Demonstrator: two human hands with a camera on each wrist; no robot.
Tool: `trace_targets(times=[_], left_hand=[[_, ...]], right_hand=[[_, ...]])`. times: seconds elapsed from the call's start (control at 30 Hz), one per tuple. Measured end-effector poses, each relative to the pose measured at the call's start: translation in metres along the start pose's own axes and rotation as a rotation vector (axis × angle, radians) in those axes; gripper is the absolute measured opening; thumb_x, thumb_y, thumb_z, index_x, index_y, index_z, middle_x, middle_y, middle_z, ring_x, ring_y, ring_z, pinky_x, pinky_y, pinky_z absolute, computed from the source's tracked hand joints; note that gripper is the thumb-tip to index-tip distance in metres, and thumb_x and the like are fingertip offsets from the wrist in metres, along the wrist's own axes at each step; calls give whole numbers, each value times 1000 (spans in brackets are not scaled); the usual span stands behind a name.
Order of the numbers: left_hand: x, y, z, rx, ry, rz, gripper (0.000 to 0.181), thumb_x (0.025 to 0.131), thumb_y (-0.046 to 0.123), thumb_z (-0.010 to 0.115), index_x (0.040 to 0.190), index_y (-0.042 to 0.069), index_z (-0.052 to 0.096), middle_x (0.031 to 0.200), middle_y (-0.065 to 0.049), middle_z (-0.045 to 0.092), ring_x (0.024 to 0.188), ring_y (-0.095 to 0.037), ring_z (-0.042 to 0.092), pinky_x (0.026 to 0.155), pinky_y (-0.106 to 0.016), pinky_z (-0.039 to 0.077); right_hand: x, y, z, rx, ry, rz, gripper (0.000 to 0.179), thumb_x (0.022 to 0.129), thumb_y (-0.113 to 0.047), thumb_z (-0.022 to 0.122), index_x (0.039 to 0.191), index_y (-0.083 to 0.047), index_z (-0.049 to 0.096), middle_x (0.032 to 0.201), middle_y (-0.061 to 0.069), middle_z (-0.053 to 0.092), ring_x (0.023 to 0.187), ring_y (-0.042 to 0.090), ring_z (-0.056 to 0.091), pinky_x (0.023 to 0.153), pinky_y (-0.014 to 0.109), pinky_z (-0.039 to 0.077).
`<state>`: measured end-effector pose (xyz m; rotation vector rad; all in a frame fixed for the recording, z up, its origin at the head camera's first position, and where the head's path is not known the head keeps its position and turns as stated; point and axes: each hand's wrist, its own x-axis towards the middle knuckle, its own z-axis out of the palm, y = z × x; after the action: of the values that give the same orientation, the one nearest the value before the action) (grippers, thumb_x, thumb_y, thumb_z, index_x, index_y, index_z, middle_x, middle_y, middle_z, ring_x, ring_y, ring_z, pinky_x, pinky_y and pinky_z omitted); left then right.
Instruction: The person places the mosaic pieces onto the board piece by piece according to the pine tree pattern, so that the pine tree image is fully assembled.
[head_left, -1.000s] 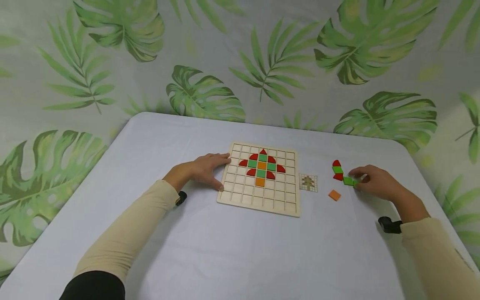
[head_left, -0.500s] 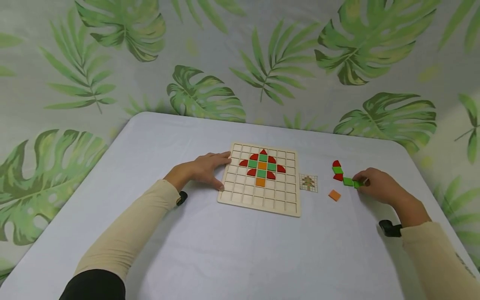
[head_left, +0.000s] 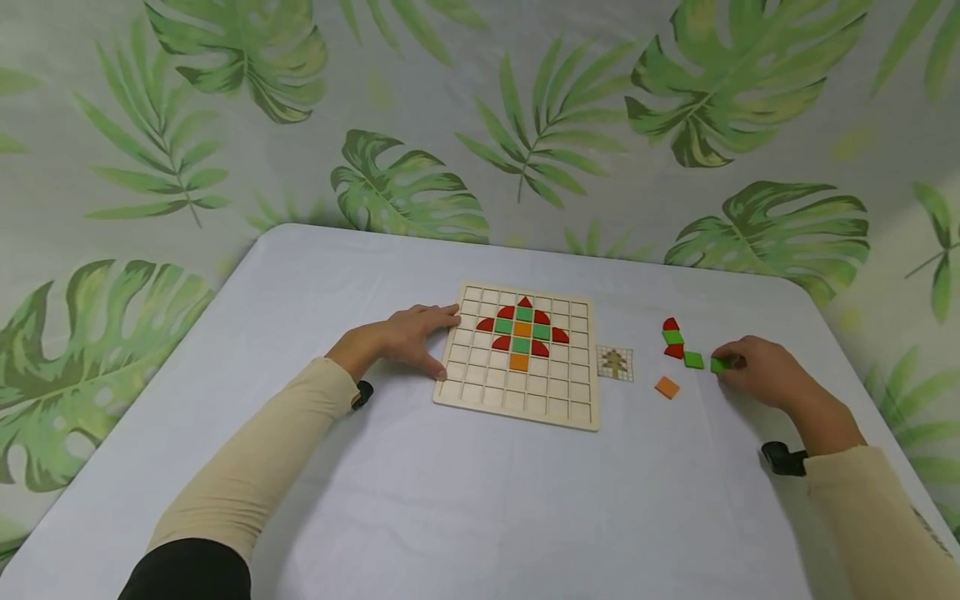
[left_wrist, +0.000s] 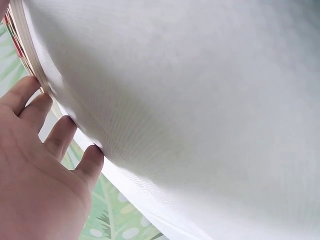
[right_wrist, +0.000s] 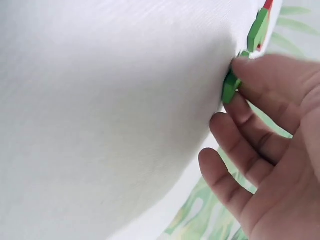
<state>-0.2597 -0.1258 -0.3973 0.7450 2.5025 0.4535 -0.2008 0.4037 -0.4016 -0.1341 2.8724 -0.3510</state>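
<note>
A wooden grid board [head_left: 480, 392] lies mid-table, with red, green and orange tiles set in a tree shape. At its left edge my left hand [head_left: 411, 337] rests, fingers spread, thumb near the lower corner; the left wrist view shows fingertips [left_wrist: 31, 87] at the board's side. Off to the right, my right hand [head_left: 761, 367] pinches a green tile [head_left: 720, 365] between thumb and finger. The same tile [right_wrist: 231, 86] shows in the right wrist view, close to the cloth, with the other fingers loosely bent. Another green tile [head_left: 693, 360] lies just left of it.
A small pattern card [head_left: 616, 364] showing a tree lies against the board's right side. Beyond it are an orange square tile [head_left: 667, 387] and a short row of red and green tiles [head_left: 672, 337]. White cloth [head_left: 450, 500] covers the table, and a leaf-print backdrop [head_left: 420, 192] stands behind.
My right hand has closed thumb and finger on the green tile and drawn it slightly right, opening a gap from the neighbouring green tile. My left hand stays at the board.
</note>
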Motion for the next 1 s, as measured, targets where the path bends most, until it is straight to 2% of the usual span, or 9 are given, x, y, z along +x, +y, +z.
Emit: trace_targets(times=[0.23, 0.47, 0.73, 0.83, 1.0], left_hand=[[-1, 3, -1, -1, -10, -11, 95, 79, 39, 81, 157, 17, 31, 169, 4, 12, 155, -30, 15, 124, -55, 19], [0, 1, -1, -6, -2, -14, 95, 79, 40, 81, 156, 18, 31, 169, 5, 12, 155, -30, 15, 124, -55, 18], [0, 0, 2, -13, -3, -12, 95, 79, 40, 81, 157, 18, 31, 169, 4, 13, 155, -31, 15, 123, -56, 20], [0, -1, 2, -5, -5, -13, 95, 79, 41, 81, 157, 18, 30, 169, 5, 12, 155, -31, 15, 123, -56, 19], [1, -1, 1, 1, -7, -14, 96, 79, 41, 80, 157, 19, 29, 170, 5, 11, 156, -31, 14, 124, -56, 18]], right_hand=[[-9, 4, -1, 58, 35, 2, 39, 88, -15, 64, 121, 7, 62, 115, 30, 61, 99, 41, 59, 73, 45, 54], [-17, 5, -5, 68, 140, -88, 38, 89, -14, 65, 121, 7, 63, 116, 29, 64, 98, 43, 63, 67, 34, 51], [-20, -1, -3, 53, 222, -127, 33, 89, -12, 68, 118, 5, 65, 115, 28, 66, 94, 40, 65, 67, 33, 48], [-21, -12, -4, 50, 270, -159, 29, 89, -10, 69, 115, 2, 67, 113, 25, 68, 93, 38, 65, 68, 34, 49], [-20, -34, -10, 32, 296, -238, 27, 87, -9, 71, 113, 1, 68, 109, 21, 70, 90, 33, 66, 75, 42, 52]])
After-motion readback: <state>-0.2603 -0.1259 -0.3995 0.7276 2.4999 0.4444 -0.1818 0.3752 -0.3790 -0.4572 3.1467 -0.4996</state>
